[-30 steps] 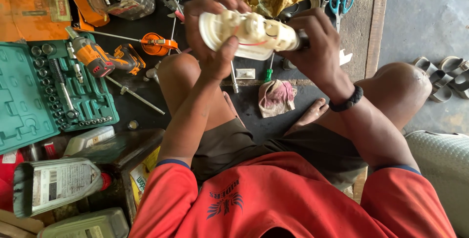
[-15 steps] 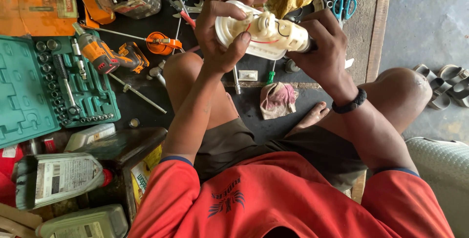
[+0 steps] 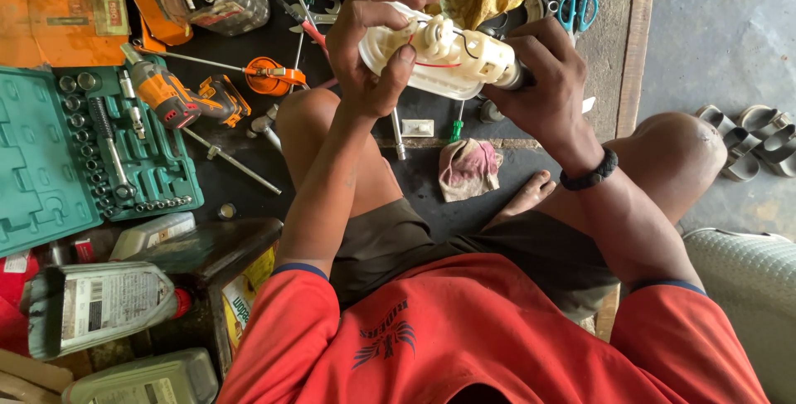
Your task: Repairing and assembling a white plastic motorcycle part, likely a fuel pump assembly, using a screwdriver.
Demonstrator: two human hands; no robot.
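Both hands clamped on white plastic pump assy (image 3: 439, 60): left hand (image 3: 369, 55) at 9 o'clock, right hand (image 3: 547, 89) at 3. Thin red wire (image 3: 435, 65) prob. snags if twisted.

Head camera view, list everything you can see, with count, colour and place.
plastic pump housing: one, cream-white with red and black wires, held in both hands
socket set case: one, green, open, far left
cordless drill: one, orange and black, beside the case
rag: one, pink-stained, on the floor between the knees
scissors: one, blue handles, top right
oil bottles: at least two, grey, bottom left
left hand: grips the housing's left end
right hand: grips its right end, black wristband
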